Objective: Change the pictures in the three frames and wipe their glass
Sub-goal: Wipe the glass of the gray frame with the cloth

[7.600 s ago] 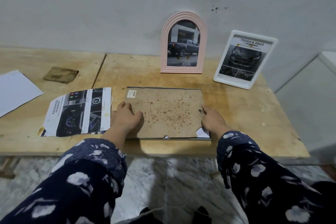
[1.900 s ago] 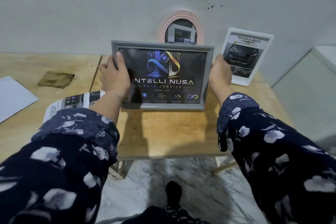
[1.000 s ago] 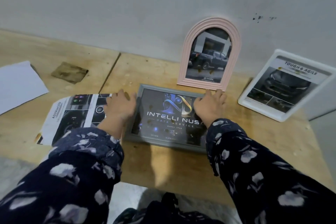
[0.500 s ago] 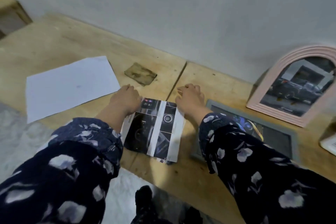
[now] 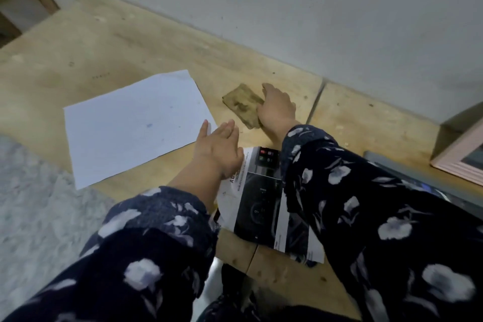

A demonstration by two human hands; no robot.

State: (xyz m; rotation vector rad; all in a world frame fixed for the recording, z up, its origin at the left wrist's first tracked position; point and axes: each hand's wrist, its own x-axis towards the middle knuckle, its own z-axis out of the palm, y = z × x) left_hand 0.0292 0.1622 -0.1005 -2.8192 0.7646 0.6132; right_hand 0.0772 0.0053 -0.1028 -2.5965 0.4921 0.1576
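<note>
A brown wiping cloth [image 5: 241, 103] lies on the wooden table [image 5: 104, 47] near the wall. My right hand [image 5: 278, 110] reaches across and covers the cloth's right end, fingers curled onto it. Above the table, my left hand [image 5: 218, 150] hovers flat with fingers apart, over the top corner of a printed car-dashboard picture [image 5: 258, 198]. The grey frame [image 5: 407, 178] lies face up at the right, mostly hidden by my right sleeve. Only a corner of the pink arched frame [image 5: 460, 162] shows at the right edge. The white frame is out of view.
A blank white sheet [image 5: 136, 123] lies left of the cloth, reaching the table's front edge. The printed picture overhangs that edge. A seam runs between two table boards. Grey marbled floor [image 5: 31, 204] shows at the lower left.
The grey frame was turned face up and laid flat. My view swung left. My right hand moved from the printed picture up onto the brown cloth; my left hand lifted off the picture.
</note>
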